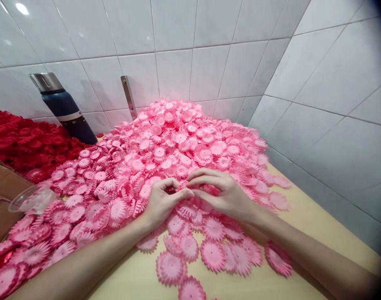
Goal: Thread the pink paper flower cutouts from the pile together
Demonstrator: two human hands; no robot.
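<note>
Loose pink paper flowers (pixel 213 253) lie nearest me on the wooden table (pixel 306 216). My left hand (pixel 161 200) and right hand (pixel 223 192) meet fingertip to fingertip, pinching one small pink flower (pixel 184 186) at the foot of the pink heap (pixel 178 137). Beyond stand a dark flask (pixel 63 106) and red flowers (pixel 24 141).

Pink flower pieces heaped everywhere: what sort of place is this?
Probably a small craft workshop. A big pile of pink petal discs covers the wooden table, a red pile lies beside it, and both hands work one piece.
</note>
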